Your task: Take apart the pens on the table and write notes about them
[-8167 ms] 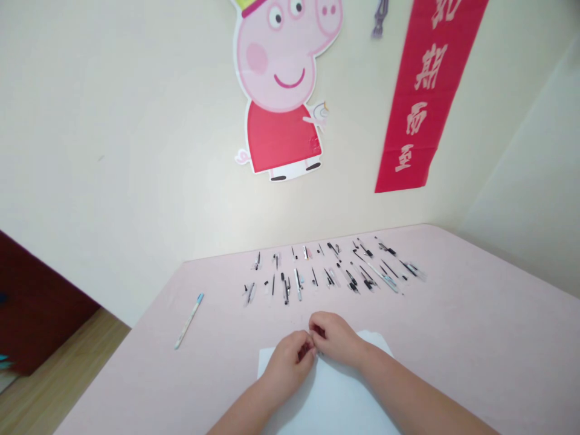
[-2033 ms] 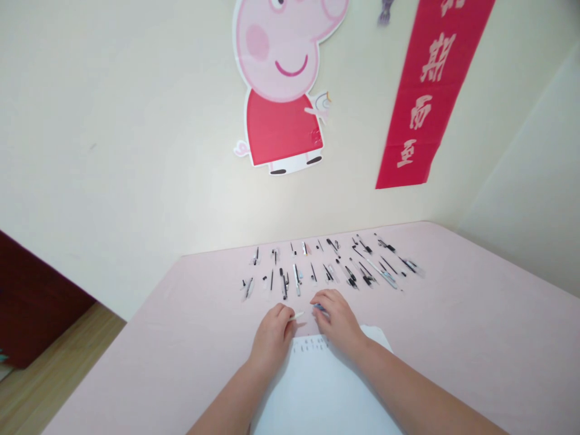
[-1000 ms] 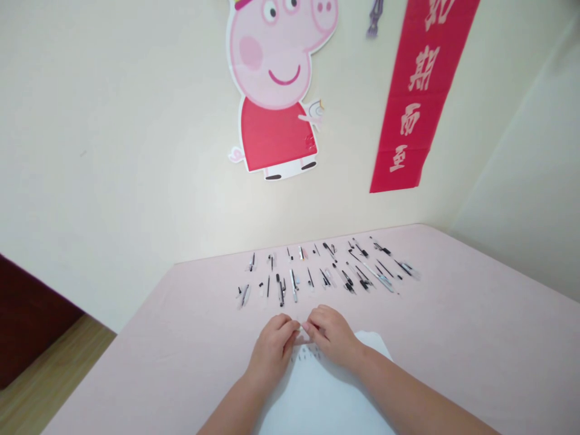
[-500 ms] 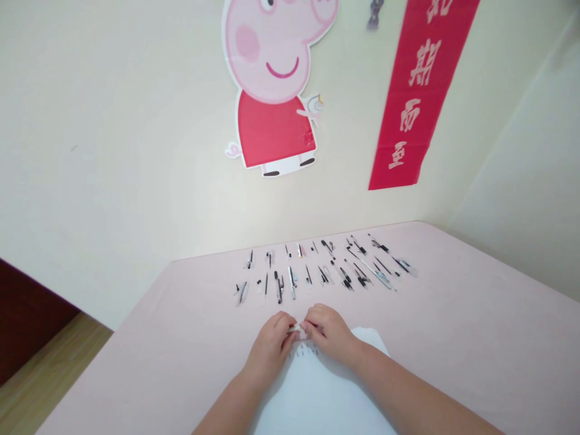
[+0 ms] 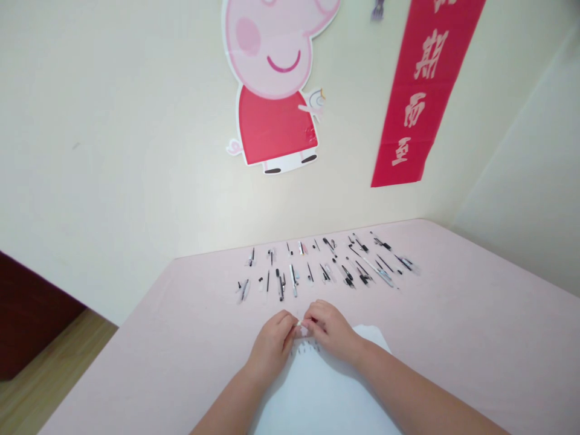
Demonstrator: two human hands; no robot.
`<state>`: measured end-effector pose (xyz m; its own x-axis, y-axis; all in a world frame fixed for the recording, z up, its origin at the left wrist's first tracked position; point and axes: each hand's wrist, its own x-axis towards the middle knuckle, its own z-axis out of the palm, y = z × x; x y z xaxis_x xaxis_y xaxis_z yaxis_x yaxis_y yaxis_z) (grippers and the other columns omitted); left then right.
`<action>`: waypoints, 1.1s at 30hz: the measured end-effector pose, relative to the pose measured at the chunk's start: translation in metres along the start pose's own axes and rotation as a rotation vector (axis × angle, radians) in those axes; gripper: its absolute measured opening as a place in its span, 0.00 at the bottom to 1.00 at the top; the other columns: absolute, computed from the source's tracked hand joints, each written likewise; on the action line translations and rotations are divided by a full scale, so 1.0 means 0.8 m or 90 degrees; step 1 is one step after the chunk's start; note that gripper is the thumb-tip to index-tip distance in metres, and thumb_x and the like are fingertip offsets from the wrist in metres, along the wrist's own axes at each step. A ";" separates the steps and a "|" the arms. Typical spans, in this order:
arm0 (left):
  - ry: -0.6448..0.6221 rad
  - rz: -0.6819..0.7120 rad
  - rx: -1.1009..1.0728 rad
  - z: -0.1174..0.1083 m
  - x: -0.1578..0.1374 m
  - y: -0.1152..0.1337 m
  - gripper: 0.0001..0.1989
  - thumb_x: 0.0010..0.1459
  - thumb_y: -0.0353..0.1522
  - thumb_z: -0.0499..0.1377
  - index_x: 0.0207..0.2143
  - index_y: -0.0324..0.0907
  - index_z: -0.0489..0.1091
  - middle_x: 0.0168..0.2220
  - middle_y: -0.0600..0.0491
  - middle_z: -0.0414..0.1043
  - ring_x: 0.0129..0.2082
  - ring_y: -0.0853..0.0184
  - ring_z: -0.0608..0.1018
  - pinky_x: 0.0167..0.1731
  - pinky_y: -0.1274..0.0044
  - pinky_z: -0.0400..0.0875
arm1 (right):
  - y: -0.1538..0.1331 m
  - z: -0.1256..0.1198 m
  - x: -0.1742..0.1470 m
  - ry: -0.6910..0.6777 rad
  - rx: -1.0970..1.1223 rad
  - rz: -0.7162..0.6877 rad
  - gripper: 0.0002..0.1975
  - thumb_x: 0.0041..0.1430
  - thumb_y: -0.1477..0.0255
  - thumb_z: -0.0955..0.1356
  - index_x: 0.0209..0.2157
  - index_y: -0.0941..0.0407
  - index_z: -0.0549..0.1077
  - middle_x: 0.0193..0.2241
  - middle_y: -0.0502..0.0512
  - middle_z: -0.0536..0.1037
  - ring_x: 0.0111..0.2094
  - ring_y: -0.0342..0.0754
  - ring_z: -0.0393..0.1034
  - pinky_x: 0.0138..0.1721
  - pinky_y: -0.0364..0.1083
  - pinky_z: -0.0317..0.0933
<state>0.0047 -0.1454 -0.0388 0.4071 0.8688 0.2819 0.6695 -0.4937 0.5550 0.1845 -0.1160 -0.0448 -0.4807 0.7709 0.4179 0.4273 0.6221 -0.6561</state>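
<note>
Fingers of left hand and right hand pinch a pen, pen parts lying toward the worktop's far edge.

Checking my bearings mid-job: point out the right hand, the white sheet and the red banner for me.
Right hand [image 5: 330, 329]: head view, on the back of the hand.
White sheet [image 5: 324, 393]: head view, on its unmarked middle.
Red banner [image 5: 424, 86]: head view, on the red ground near its visible middle.
</note>
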 end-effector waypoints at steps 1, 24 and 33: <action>0.000 0.000 0.003 0.000 0.000 0.000 0.10 0.62 0.30 0.46 0.31 0.41 0.65 0.31 0.51 0.66 0.32 0.66 0.69 0.33 0.76 0.64 | 0.001 0.000 0.000 0.001 0.010 0.001 0.06 0.58 0.74 0.64 0.27 0.57 0.69 0.26 0.52 0.69 0.31 0.46 0.62 0.33 0.44 0.56; -0.001 -0.018 0.068 -0.002 0.001 -0.006 0.09 0.60 0.29 0.47 0.34 0.43 0.67 0.35 0.51 0.68 0.35 0.65 0.70 0.35 0.74 0.65 | 0.002 -0.002 -0.002 0.011 0.005 0.029 0.02 0.55 0.77 0.66 0.31 0.56 0.70 0.28 0.51 0.70 0.33 0.45 0.63 0.36 0.43 0.56; -0.006 -0.002 0.076 -0.002 0.002 -0.001 0.09 0.60 0.29 0.48 0.33 0.43 0.68 0.33 0.50 0.69 0.34 0.64 0.71 0.34 0.74 0.66 | 0.001 0.000 -0.001 -0.030 -0.108 0.056 0.14 0.60 0.70 0.62 0.21 0.57 0.67 0.20 0.50 0.67 0.25 0.44 0.60 0.29 0.43 0.51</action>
<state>0.0034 -0.1433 -0.0373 0.4103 0.8700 0.2732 0.7392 -0.4928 0.4590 0.1850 -0.1163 -0.0455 -0.4687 0.8188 0.3314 0.5905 0.5695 -0.5718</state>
